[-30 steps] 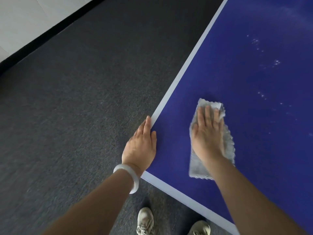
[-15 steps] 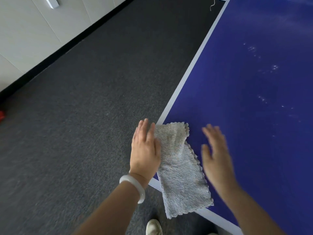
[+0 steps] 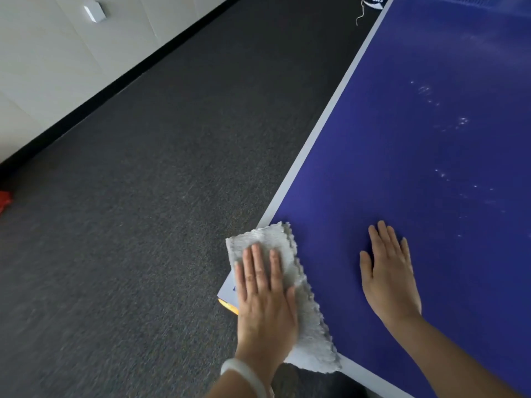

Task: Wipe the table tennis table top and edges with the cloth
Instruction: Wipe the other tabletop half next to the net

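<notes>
The blue table tennis table (image 3: 416, 156) with a white border line fills the right side of the head view. A folded grey cloth (image 3: 310, 326) lies over the table's near left corner. My left hand (image 3: 265, 303), wearing a pale bangle, presses flat on the cloth with straight fingers. My right hand (image 3: 388, 271) lies flat and open on the bare blue top, to the right of the cloth and apart from it. Small white specks (image 3: 459, 122) dot the surface farther out.
Dark grey carpet (image 3: 143, 196) spreads to the left of the table. A pale wall with a black skirting (image 3: 86, 107) runs along the far left. A red object (image 3: 4, 199) lies at the left edge. The net end (image 3: 370, 4) shows at the top.
The cloth passed from under my right hand to under my left hand and slid to the table's corner. My right hand came off it and settled flat on the blue top.
</notes>
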Tool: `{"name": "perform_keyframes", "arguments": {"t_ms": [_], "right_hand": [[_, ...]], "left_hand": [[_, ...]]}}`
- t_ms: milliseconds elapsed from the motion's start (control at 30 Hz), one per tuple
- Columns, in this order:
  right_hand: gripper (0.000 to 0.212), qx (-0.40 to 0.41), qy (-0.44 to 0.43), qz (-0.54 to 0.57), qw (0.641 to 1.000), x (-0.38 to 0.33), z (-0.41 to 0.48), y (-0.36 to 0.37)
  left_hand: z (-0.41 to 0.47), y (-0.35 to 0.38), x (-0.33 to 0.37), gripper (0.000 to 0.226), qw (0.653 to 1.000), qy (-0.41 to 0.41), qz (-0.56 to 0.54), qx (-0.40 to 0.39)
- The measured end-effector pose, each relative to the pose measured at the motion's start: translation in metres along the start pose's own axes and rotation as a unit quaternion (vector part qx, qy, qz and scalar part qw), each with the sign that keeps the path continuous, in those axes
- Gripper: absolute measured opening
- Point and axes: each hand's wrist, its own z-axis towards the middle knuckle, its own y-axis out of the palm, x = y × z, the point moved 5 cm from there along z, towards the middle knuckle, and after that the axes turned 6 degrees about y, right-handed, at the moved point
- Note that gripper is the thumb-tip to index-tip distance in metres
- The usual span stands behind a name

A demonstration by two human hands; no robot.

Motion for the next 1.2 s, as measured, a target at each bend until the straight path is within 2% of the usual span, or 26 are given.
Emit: {"name": "perform_keyframes", "arguments": {"t_ms": [267, 467, 667, 800, 933, 1000, 1033, 1067, 1100, 1133, 1200], "right_hand": [[0.057, 0.008, -0.004, 0.013, 1.0, 0.0, 0.001, 0.0], [0.059, -0.004, 0.0, 0.009, 1.0, 0.0, 0.001, 0.0], [0.064, -0.008, 0.023, 0.047, 0.999, 0.002, 0.002, 0.0], [0.07, -0.006, 0.036, 0.132, 0.991, 0.002, -0.001, -0.004], [0.063, 0.009, 0.077, 0.29, 0.954, 0.007, -0.004, -0.012], [0.052, 0.038, 0.105, 0.405, 0.907, 0.011, -0.004, -0.019], [0.05, 0.051, 0.14, 0.476, 0.867, 0.017, -0.005, -0.023], [0.048, 0.058, 0.185, 0.53, 0.826, 0.028, -0.006, -0.026], [0.047, 0.068, 0.222, 0.546, 0.805, 0.041, -0.007, -0.029], [0.047, 0.083, 0.242, 0.517, 0.817, 0.052, -0.008, -0.035], [0.055, 0.112, 0.235, 0.376, 0.889, 0.064, -0.007, -0.049]], "left_hand": [[0.075, -0.01, -0.025, 0.056, 0.998, -0.048, -0.003, -0.03], [0.016, -0.006, -0.022, 0.063, 0.995, -0.096, -0.004, 0.012], [0.0, 0.007, -0.008, 0.064, 0.992, -0.093, 0.004, 0.084], [0.048, 0.007, 0.026, 0.065, 0.999, -0.023, 0.015, 0.037], [0.112, 0.013, 0.086, 0.065, 1.0, 0.019, 0.018, 0.008], [0.124, 0.022, 0.128, 0.07, 0.997, 0.07, 0.026, -0.014], [0.124, 0.026, 0.149, 0.07, 0.994, 0.106, 0.019, -0.016], [0.121, 0.029, 0.167, 0.068, 0.99, 0.141, -0.008, -0.016], [0.117, 0.03, 0.18, 0.065, 0.984, 0.168, -0.055, -0.017], [0.116, 0.029, 0.185, 0.061, 0.975, 0.182, -0.129, -0.014], [0.122, 0.013, 0.174, 0.06, 0.931, 0.151, -0.332, 0.008]]}}
